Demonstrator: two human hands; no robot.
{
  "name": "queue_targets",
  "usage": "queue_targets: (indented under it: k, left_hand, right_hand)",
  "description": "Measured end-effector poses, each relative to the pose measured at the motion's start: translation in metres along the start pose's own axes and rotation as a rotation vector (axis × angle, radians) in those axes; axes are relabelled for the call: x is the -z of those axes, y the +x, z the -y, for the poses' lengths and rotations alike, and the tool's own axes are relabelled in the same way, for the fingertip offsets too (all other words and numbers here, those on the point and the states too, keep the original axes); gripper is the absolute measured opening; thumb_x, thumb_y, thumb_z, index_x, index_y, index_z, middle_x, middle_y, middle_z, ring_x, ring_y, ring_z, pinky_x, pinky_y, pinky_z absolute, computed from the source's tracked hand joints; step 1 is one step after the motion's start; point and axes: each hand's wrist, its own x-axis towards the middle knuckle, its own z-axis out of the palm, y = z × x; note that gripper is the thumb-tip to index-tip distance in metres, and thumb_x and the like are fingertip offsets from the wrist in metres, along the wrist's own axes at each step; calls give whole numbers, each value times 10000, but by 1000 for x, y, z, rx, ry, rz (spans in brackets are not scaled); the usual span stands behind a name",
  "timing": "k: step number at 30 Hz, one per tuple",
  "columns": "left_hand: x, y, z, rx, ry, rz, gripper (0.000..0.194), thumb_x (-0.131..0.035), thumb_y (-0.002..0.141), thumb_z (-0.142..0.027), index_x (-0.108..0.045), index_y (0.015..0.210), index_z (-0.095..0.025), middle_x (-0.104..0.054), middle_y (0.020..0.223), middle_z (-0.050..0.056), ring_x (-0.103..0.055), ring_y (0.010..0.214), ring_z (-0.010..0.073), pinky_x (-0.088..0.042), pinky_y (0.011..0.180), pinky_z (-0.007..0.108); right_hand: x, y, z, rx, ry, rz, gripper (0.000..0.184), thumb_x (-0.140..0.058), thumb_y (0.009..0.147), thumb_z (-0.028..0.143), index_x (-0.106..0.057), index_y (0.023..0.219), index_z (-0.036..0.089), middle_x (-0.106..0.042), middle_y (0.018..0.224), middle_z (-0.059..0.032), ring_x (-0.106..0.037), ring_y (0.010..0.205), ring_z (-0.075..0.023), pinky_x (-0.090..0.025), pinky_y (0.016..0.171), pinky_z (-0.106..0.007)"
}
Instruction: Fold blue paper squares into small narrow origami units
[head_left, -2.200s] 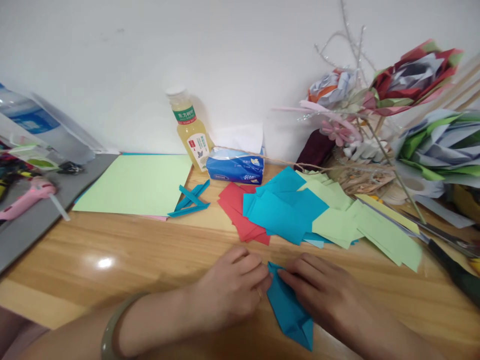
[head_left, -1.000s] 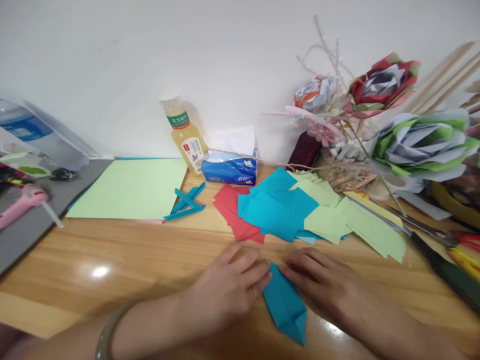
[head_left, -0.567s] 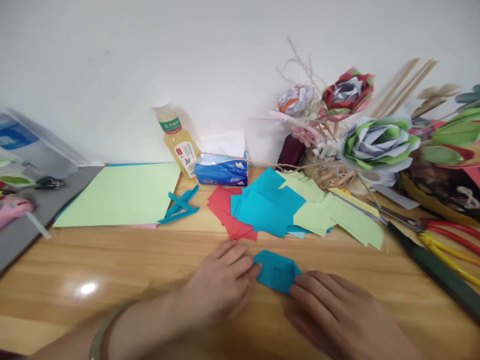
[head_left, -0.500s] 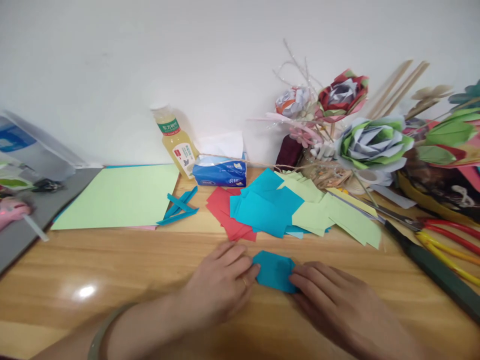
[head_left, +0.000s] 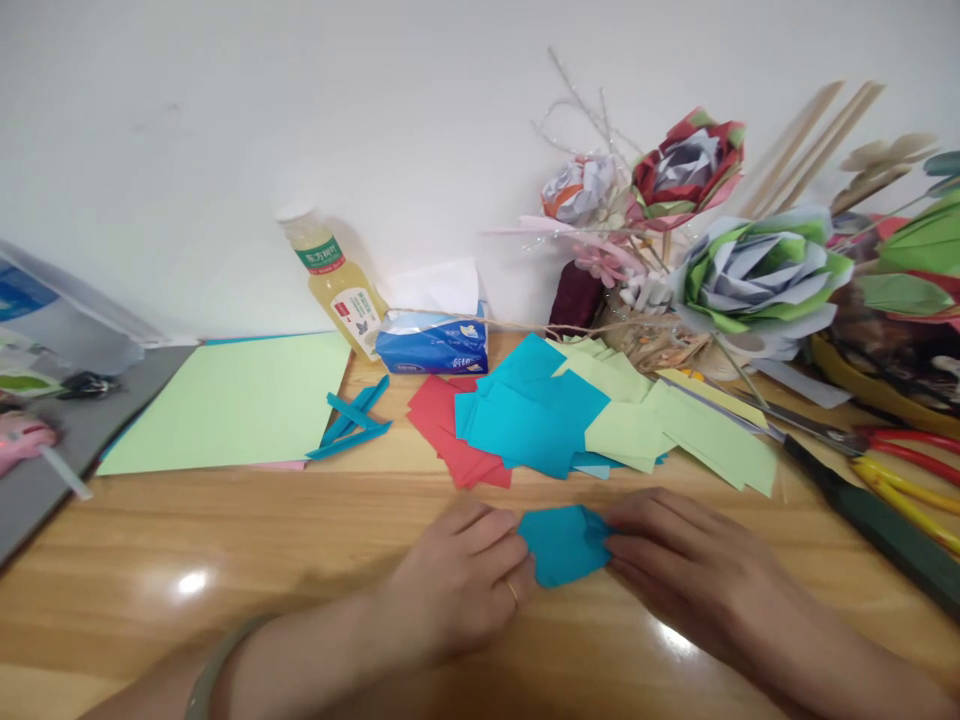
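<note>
Both left hand [head_left: 474, 572] and right hand [head_left: 686, 555] pinch the folded blue paper [head_left: 564, 546] in their fingers; I see it between them, neither nearer, long axis roughly sideways over the table [head_left: 300, 535].

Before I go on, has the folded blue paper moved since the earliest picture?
Yes: the folded blue paper has swung away from the person, nearer the red sheets.

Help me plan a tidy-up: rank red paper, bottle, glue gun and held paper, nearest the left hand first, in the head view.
From the left hand:
1. Held paper: touching it, right side.
2. Red paper: just beyond.
3. Bottle: farther back, left.
4. Glue gun: far left edge.
</note>
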Motion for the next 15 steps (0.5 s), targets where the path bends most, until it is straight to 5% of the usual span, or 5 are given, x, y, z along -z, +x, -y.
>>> queue_targets:
  k: [6, 10, 15]
  left_hand:
    - [2, 6, -4, 220, -236, 18, 198, -573, 869, -278, -646, 710, -185, -622, 680, -4, -554, 770, 162, -482, 705, 283]
    - [3, 4, -3, 447, -497, 1, 86, -720, 758, -277, -676, 717, -215, -647, 725, -16, -547, 825, 172, -483, 736, 277]
    - [3, 3, -7, 605, -573, 44, 125, -800, 655, -221, -675, 660, -218, -632, 750, -5, -540, 863, 197, -478, 783, 326]
  right_hand:
    - [-6, -4, -3, -127, 137, 37, 83, -509, 874, 169, -573, 850, 217, -589, 849, -38, -559, 779, -168, -450, 640, -299]
    - [-5, -2, -3, -267, 269, 92, 118, -522, 858, 152, -547, 762, 216, -580, 844, -30, -563, 820, -172, -446, 669, -296]
    - [-5, -1, -2, -310, 291, 106, 81, -544, 849, 193, -555, 772, 217, -575, 859, -33, -559, 819, -179, -437, 674, -302]
